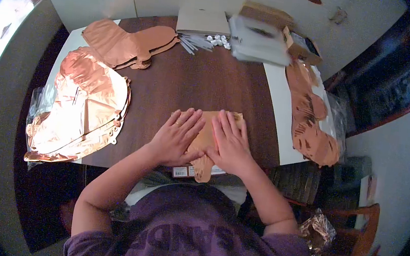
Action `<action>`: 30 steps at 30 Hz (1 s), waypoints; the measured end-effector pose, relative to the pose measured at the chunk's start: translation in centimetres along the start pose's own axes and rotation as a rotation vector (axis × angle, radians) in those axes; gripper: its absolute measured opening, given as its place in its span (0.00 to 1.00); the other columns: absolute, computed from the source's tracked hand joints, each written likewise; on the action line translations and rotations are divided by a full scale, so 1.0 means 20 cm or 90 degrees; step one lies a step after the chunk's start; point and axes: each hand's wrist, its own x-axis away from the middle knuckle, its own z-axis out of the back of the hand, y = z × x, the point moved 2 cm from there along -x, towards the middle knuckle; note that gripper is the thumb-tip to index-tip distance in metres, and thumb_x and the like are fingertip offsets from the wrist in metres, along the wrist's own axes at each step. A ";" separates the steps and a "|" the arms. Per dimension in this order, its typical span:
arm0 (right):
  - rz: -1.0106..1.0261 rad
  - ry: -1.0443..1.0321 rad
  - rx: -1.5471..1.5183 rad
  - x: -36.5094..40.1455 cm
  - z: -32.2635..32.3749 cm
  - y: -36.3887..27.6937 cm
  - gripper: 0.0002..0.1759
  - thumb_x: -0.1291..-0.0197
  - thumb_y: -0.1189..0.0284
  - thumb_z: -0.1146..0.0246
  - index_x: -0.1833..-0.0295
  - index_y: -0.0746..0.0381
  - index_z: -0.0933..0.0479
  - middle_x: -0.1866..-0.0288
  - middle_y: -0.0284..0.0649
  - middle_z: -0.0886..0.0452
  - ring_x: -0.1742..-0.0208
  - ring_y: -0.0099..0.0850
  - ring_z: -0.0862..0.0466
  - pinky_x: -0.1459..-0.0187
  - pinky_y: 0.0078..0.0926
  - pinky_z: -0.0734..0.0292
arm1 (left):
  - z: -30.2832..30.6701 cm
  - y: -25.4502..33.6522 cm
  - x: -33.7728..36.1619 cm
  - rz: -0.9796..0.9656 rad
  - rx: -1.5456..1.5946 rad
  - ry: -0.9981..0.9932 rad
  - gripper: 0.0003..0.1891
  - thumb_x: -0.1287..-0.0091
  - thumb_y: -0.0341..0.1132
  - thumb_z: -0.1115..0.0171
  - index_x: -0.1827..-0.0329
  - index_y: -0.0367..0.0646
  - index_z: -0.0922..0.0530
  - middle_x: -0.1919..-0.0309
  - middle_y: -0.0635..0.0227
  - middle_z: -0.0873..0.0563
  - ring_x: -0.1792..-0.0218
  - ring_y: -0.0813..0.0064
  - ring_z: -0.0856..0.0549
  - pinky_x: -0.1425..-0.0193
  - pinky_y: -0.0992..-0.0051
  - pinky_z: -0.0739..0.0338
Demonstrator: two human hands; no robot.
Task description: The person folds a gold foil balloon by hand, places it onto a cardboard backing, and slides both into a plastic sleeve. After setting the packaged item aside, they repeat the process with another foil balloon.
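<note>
At the front edge of the brown table, my left hand (176, 137) lies flat with its fingers stretched on a folded copper-coloured foil piece (203, 168). My right hand (230, 143) rests flat on the same piece, fingers extended and slightly apart. Both thumbs nearly meet in the middle. The foil shows between the hands, and a narrow part of it hangs toward my body. Beneath it, a box or packet with a barcode label (180, 171) sticks out at the table edge. The hands cover much of the foil.
Shiny copper foil pieces (83, 109) lie at left, with duller ones (123, 45) behind. Grey-white sticks (192, 44), small white pieces (220, 41) and a flat box (203, 22) are at the back. Plastic bags (260, 41) stand back right; more foil (312, 120) lies at right.
</note>
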 end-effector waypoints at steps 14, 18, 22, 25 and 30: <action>0.114 0.163 0.109 0.42 -0.09 -0.21 0.31 0.45 0.70 0.39 0.34 0.68 0.28 0.31 0.56 0.30 0.27 0.52 0.33 0.27 0.50 0.41 | 0.06 0.16 0.12 0.069 0.197 0.025 0.37 0.30 0.53 0.49 0.25 0.37 0.39 0.24 0.46 0.40 0.23 0.48 0.42 0.21 0.52 0.50; 0.018 0.224 -0.137 0.42 0.10 -0.17 0.23 0.33 0.72 0.44 0.35 0.66 0.27 0.33 0.54 0.26 0.31 0.47 0.28 0.30 0.44 0.35 | 0.17 0.05 0.16 0.135 0.533 0.321 0.31 0.32 0.43 0.44 0.27 0.38 0.34 0.25 0.47 0.38 0.24 0.50 0.40 0.22 0.56 0.48; -0.334 0.324 -0.860 0.32 0.23 -0.11 0.19 0.31 0.71 0.41 0.38 0.64 0.28 0.40 0.47 0.23 0.36 0.40 0.23 0.37 0.43 0.27 | 0.38 0.15 0.11 0.164 0.443 0.432 0.31 0.33 0.44 0.43 0.28 0.40 0.33 0.26 0.47 0.37 0.25 0.47 0.39 0.22 0.54 0.48; -0.507 0.476 -1.305 0.15 0.10 -0.12 0.28 0.35 0.70 0.36 0.32 0.55 0.36 0.39 0.42 0.25 0.38 0.39 0.23 0.41 0.46 0.23 | 0.41 0.27 -0.01 0.139 0.203 0.300 0.34 0.34 0.48 0.41 0.27 0.41 0.34 0.27 0.46 0.38 0.26 0.42 0.41 0.22 0.48 0.50; -0.515 0.358 -1.414 0.10 -0.18 -0.14 0.30 0.33 0.67 0.37 0.29 0.53 0.40 0.34 0.43 0.28 0.35 0.42 0.24 0.43 0.51 0.21 | 0.04 0.17 -0.06 0.077 0.068 0.077 0.38 0.32 0.61 0.48 0.27 0.41 0.36 0.26 0.47 0.37 0.25 0.44 0.40 0.22 0.47 0.52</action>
